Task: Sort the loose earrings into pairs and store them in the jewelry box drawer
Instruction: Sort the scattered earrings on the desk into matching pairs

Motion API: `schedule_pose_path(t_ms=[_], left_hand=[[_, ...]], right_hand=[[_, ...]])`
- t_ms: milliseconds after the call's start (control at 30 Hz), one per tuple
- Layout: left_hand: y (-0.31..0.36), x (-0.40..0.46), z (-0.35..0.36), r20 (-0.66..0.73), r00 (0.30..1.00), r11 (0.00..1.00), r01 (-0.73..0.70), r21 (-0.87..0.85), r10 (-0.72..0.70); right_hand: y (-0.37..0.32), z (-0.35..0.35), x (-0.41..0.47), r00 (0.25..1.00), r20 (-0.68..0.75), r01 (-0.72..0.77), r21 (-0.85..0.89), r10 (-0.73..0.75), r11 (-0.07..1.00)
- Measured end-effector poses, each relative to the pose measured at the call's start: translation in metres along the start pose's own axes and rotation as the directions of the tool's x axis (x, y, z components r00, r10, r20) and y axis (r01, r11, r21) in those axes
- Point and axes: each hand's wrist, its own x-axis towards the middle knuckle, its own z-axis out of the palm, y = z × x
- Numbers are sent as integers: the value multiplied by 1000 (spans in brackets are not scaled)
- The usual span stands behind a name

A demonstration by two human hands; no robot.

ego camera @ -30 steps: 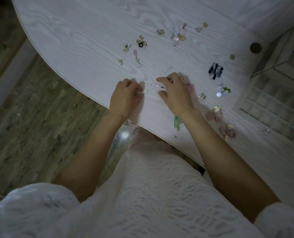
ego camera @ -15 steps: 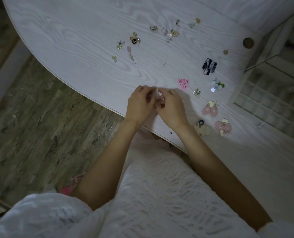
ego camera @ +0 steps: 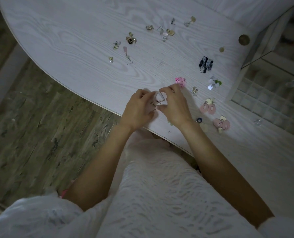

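Jewelry box drawer point(ego camera: 269, 102) (its grid of small compartments showing) sits at the right of the white table point(ego camera: 77, 42). Near the table's front edge, left hand point(ego camera: 137, 109) and right hand point(ego camera: 175, 107) pinch clear hook earrings point(ego camera: 159, 100) between curled fingertips

Two hands over the table, left hand point(ego camera: 137, 109) and right hand point(ego camera: 175, 103), with one pair of clear hook earrings point(ego camera: 159, 100) between them. Along the right side, sorted groups: one black-and-white set point(ego camera: 206, 64), one sequin cluster point(ego camera: 214, 84), one small gold set point(ego camera: 194, 91), one pink flower cluster point(ego camera: 180, 81), two pink round-drop sets point(ego camera: 208, 107) and point(ego camera: 221, 124). Two brass discs point(ego camera: 244, 39), one large, one small. Farther up lie roughly nine loose pieces; the exact count is unclear.
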Motion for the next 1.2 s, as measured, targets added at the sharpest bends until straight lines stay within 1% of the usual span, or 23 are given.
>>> schedule_pose_path(t_ms=[100,167,267,367,500,600,633,667,700,733,767,833,900,967,1033,1133,1200], left_hand=[[3,2,4,-42,999,1000,21,-4,-22],[6,5,6,-66,998,1000,22,-5,-22],[9,10,9,-63,998,1000,13,5,-12],[12,13,8,-40,999,1000,-1,6,2],[14,14,1,18,1000,1000,5,2,-5],[15,16,-13,160,987,998,16,55,-25],[13,16,-21,207,978,998,16,66,-30],[11,16,-30,242,970,998,11,67,-27],[8,15,-39,243,970,998,7,64,-22],[4,15,-50,202,979,998,10,60,-22],[-2,15,-60,126,992,998,16,53,-23],[-13,18,-78,-77,996,999,48,25,-46],[-26,28,-90,-250,964,995,98,1,-94],[-34,47,-95,-339,934,992,125,2,-117],[-38,68,-94,-330,940,993,110,46,-89],[-39,95,-87,-224,973,981,91,169,-52],[-40,105,-83,-195,979,976,98,197,-59]], right_hand=[[1,1,-3,1000,-7,-6,6,6,1000],[2,2,-6,999,-39,-10,10,10,1000],[1,2,-8,997,-71,-41,8,41,999],[-2,-1,-8,995,-68,-69,33,71,997],[-4,-7,-8,996,-37,-84,38,85,996],[-5,-17,-10,997,25,-76,3,76,997],[-7,-21,-9,997,46,-54,-14,54,998],[-8,-26,-9,998,56,-28,-36,30,999],[-10,-31,-8,998,57,0,-58,3,998],[-14,-35,-4,998,56,32,-77,-28,997],[-18,-40,1,997,51,59,-86,-55,995],[-28,-46,16,994,35,102,-66,-100,993],[-35,-49,37,991,27,132,-46,-131,990],[-39,-49,63,987,21,162,-90,-161,983],[-36,-50,90,984,-5,175,-139,-177,975],[-26,-56,127,981,-80,155,-220,-177,963],[-18,-61,148,973,-157,126,-254,-169,959]])
